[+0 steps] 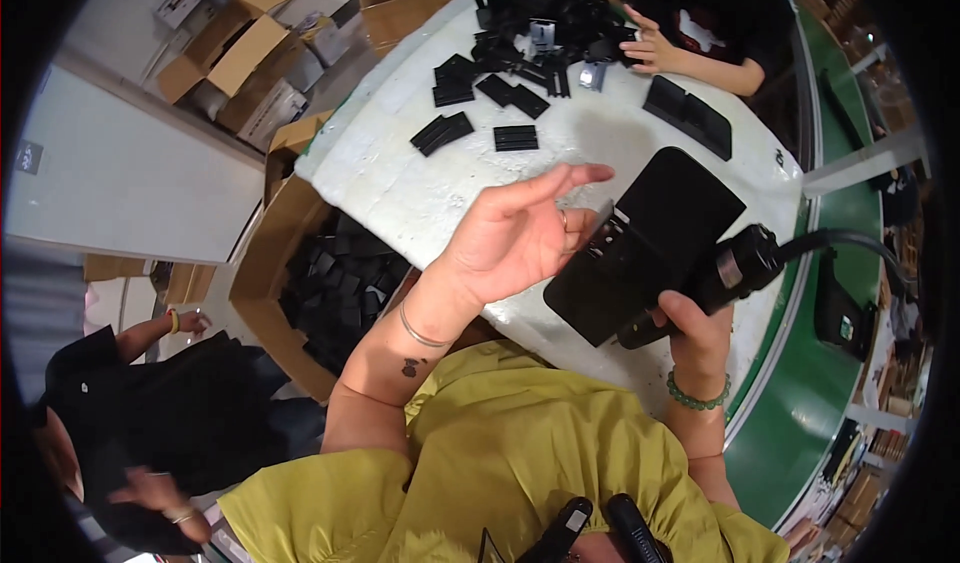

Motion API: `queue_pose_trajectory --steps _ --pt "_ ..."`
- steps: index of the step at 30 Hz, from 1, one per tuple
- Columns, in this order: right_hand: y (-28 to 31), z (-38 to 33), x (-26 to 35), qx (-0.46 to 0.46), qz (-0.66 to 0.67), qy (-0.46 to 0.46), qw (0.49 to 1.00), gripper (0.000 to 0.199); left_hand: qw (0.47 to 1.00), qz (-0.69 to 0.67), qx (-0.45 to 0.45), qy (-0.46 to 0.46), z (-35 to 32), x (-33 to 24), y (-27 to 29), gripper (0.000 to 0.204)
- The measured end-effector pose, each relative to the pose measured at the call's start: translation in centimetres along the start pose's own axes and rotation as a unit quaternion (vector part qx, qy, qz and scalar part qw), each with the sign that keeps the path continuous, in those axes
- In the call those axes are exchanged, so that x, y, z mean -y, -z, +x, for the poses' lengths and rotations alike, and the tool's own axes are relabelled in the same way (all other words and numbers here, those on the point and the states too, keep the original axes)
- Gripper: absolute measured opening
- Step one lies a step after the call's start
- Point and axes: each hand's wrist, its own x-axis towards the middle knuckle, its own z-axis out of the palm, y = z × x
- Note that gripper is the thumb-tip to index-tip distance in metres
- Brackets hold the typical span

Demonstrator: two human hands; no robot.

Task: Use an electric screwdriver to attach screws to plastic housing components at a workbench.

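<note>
A black two-part panel (pixel 677 195), bent along a middle seam, is in front of me above the white tabletop. My left hand (pixel 520 238) is at its left edge, the ringed finger curled against it near some small metal fittings (pixel 612 231). The upper finger of that hand stretches out, apart from the panel. Wrapped in my right hand (pixel 697 328) is a black corded electric screwdriver (pixel 738 266), lying across the panel's lower right side. Its tip cannot be made out, and the cable runs off to the right.
Black plastic parts are heaped (pixel 540 33) at the table's far side, beside a co-worker's hand (pixel 652 48). Another black panel (pixel 688 116) lies at the far right. A carton (pixel 262 298) of black pieces stands at the left. Another person (pixel 150 413) is at lower left.
</note>
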Motion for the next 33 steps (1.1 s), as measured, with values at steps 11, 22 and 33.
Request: queue_pose_trajectory --steps 11,22,33 --pt "1.0 -2.5 -0.5 0.040 0.038 -0.028 0.998 0.062 0.968 0.227 -0.055 -0.088 -8.7 -2.3 1.9 0.062" --pt "-0.1 0.5 -0.1 0.019 0.041 0.028 0.999 0.046 0.756 0.370 -0.425 -0.333 -8.9 -6.2 7.1 0.024" --pt "4.2 -2.6 0.3 -0.143 -0.111 0.131 0.975 0.036 0.429 0.826 -0.224 -0.287 4.4 -9.0 1.8 0.033"
